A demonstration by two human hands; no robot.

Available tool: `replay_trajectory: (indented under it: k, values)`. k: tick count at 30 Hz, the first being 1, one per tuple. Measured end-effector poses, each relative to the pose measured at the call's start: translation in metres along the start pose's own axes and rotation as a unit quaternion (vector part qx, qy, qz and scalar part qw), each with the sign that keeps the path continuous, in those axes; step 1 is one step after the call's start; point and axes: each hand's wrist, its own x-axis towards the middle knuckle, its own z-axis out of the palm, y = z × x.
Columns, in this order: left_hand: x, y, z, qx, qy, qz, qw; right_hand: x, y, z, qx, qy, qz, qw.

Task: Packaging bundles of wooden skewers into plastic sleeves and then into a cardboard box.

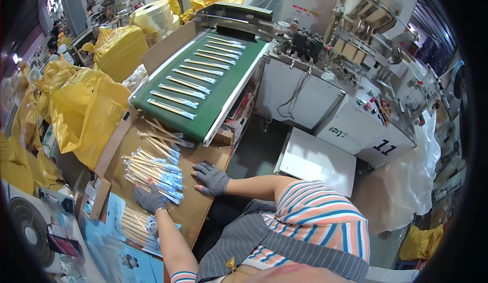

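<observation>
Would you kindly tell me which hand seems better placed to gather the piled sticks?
Probably the left hand: it appears to touch the pile of sticks, while the right hand rests on the brown surface, apart from them.

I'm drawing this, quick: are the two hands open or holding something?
Left hand: at the edge of the stick pile; whether it grips any cannot be told.
Right hand: open, holding nothing visible.

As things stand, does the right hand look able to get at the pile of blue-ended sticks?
Likely yes: the right hand is open, close to the right of the pile of blue-ended sticks, with no visible obstacle between. The left hand is at the pile's lower-left edge.
</observation>
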Motion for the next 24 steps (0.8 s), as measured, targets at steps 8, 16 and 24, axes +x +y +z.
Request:
replay_trajectory:
  k: [8, 16, 24]
  values:
    - [-0.001, -0.003, 0.001, 0.017, -0.023, -0.022, 0.999, 0.002, -0.003, -0.004, -0.011, 0.004, -0.002, 1.0]
    - [0.0, 0.001, 0.001, -0.012, -0.018, -0.022, 1.0, 0.004, -0.003, -0.011, -0.002, 0.002, 0.006, 1.0]
    - [-0.001, -0.002, -0.001, 0.0, -0.016, -0.024, 1.0, 0.009, 0.0, -0.014, 0.117, 0.012, -0.032, 0.993]
